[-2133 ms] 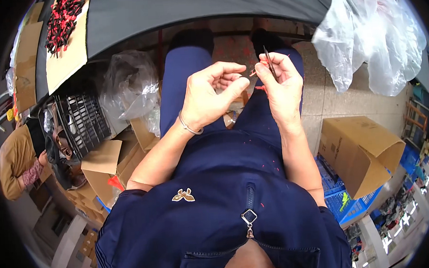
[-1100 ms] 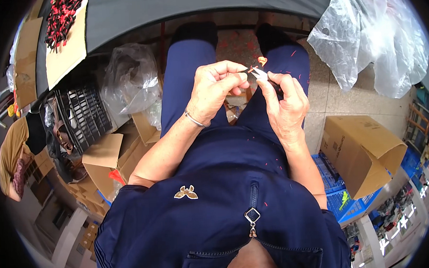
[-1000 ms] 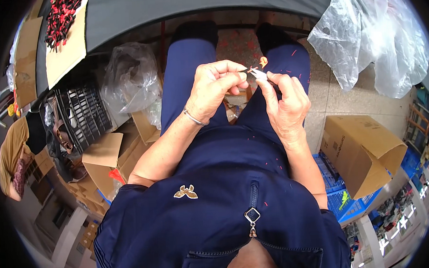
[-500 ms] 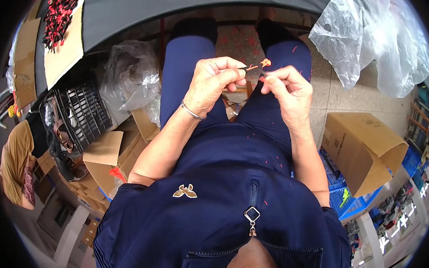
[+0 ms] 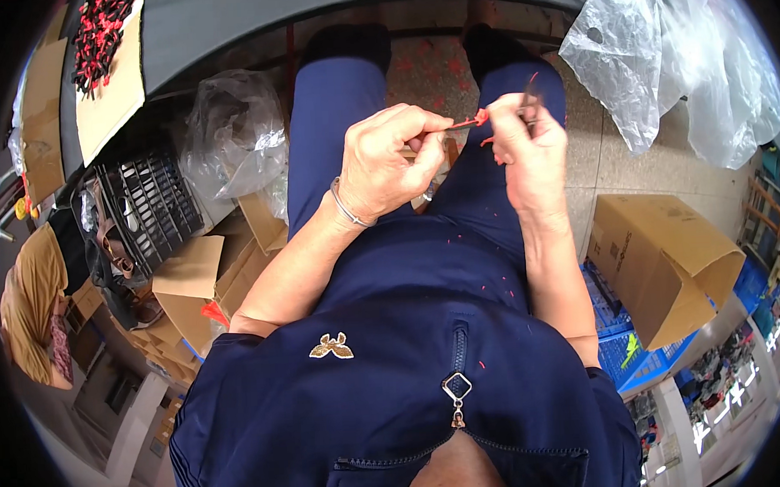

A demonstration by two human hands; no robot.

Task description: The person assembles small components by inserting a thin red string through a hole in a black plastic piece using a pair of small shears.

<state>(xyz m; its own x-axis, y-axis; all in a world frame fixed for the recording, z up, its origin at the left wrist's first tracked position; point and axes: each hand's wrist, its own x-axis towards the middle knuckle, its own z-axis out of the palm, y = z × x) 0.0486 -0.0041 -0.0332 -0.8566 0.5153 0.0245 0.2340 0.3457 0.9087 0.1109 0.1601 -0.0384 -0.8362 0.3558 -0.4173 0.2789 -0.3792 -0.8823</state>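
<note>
In the head view, the person's left hand (image 5: 395, 160) pinches one end of a thin red strip (image 5: 467, 123) between thumb and fingertips, and the strip runs between the hands, above the gap between the blue-trousered legs (image 5: 336, 115). The right hand (image 5: 532, 155) is closed around a blurred dark tool (image 5: 530, 107), its fingers at the strip's knotted far end, though whether they grip that end cannot be told. Up at the left, a pile of red and black pieces (image 5: 103, 43) lies on a cardboard sheet (image 5: 110, 121).
</note>
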